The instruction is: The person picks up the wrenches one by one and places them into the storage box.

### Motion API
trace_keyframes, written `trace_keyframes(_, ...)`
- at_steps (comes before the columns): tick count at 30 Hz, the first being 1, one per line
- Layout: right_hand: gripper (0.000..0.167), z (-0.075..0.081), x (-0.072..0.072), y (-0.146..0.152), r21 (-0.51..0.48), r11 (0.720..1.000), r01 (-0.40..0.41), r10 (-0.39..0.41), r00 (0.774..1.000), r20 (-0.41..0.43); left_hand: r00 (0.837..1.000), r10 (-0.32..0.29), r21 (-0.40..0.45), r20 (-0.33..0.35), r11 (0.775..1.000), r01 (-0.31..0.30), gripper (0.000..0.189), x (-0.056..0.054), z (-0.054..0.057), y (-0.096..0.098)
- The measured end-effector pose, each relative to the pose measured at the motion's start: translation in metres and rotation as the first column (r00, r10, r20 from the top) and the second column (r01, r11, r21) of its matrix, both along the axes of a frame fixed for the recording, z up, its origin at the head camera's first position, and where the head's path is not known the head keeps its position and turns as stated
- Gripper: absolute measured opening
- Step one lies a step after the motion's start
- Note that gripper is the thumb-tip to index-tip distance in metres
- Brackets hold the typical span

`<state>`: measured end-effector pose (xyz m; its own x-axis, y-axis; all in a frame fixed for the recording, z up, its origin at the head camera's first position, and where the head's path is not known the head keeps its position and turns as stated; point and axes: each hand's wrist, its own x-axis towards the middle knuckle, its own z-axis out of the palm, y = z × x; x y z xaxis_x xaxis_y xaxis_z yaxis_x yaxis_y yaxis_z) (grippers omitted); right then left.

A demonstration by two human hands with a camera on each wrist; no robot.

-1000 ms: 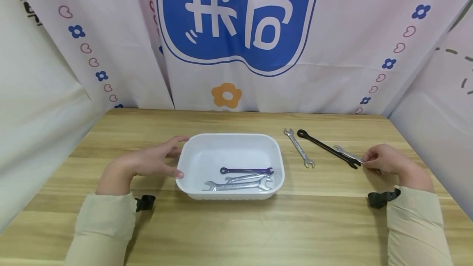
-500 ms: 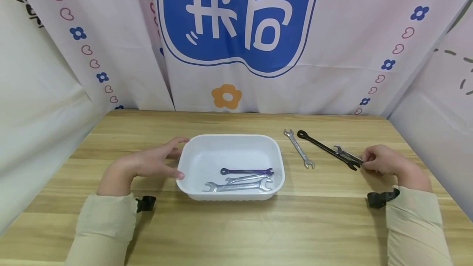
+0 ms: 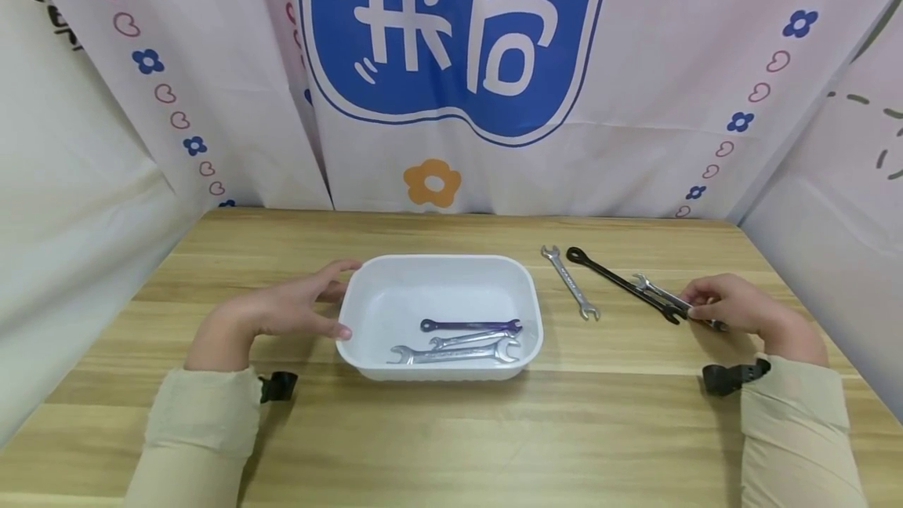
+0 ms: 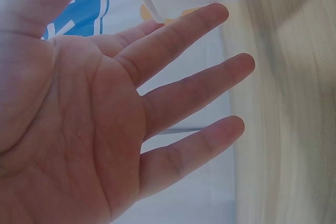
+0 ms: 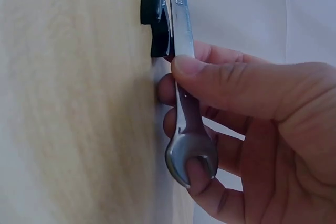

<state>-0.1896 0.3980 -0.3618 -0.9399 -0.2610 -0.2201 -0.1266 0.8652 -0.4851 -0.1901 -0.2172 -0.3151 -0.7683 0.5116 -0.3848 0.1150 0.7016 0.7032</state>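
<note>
Between thumb and fingers, my right hand (image 3: pixel 744 310) pinches a silver open-end wrench (image 5: pixel 182 103). One open end of it lies below my thumb in the right wrist view. Its far part crosses close to a long black combination wrench (image 3: pixel 621 281); whether they touch I cannot tell. My left hand (image 3: pixel 292 308) spans the left end of a white plastic tub (image 3: pixel 451 374), thumb and index fingertip at its rim. Three fingers (image 4: pixel 194 90) spread straight in the left wrist view. Inside the tub lie a purple wrench (image 3: pixel 469 327) and two silver wrenches (image 3: pixel 455 354).
Another silver open-end wrench (image 3: pixel 570 282) lies on the wooden table (image 3: pixel 451 445) between the tub and the black wrench. A white printed curtain (image 3: pixel 635 171) hangs along the table's back edge, with white cloth at both sides.
My right hand has taken a pinch higher on the silver wrench, and more of its near end now shows. The wrench has shifted slightly. My left hand and the tub have stayed put.
</note>
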Motion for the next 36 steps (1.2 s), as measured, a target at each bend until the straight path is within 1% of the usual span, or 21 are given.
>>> trace_keyframes(3, 0.016, 0.0, 0.0, 0.0, -0.021, 1.0, 0.019, -0.018, 1.0, 0.012, 1.0, 0.001, -0.001, 0.003, 1.0, -0.001, 0.108, 0.0, 0.0, 0.0)
trace_keyframes(6, 0.016, 0.0, 0.002, 0.0, -0.021, 0.999, 0.032, -0.032, 0.999, 0.017, 1.0, -0.001, 0.0, 0.002, 1.0, 0.001, 0.108, 0.0, 0.0, 0.001)
trace_keyframes(16, 0.018, 0.004, 0.004, 0.001, -0.003, 0.999, 0.05, -0.05, 0.998, -0.025, 1.0, 0.002, 0.004, -0.003, 1.0, -0.002, 0.106, 0.0, 0.0, 0.001)
trace_keyframes(24, 0.017, 0.011, 0.006, -0.003, -0.035, 0.999, 0.029, -0.031, 0.998, -0.056, 1.0, 0.006, -0.006, -0.003, 1.0, -0.006, 0.107, 0.0, 0.001, 0.001)
trace_keyframes(30, 0.017, 0.017, 0.006, -0.008, -0.029, 0.999, 0.036, -0.038, 0.997, -0.064, 1.0, 0.011, -0.008, 0.005, 1.0, -0.011, 0.108, 0.0, 0.001, 0.001)
trace_keyframes(36, 0.017, 0.022, 0.006, -0.014, -0.016, 1.0, 0.017, -0.018, 0.995, -0.102, 1.0, 0.01, -0.005, 0.007, 1.0, -0.01, 0.109, 0.0, 0.001, 0.001)
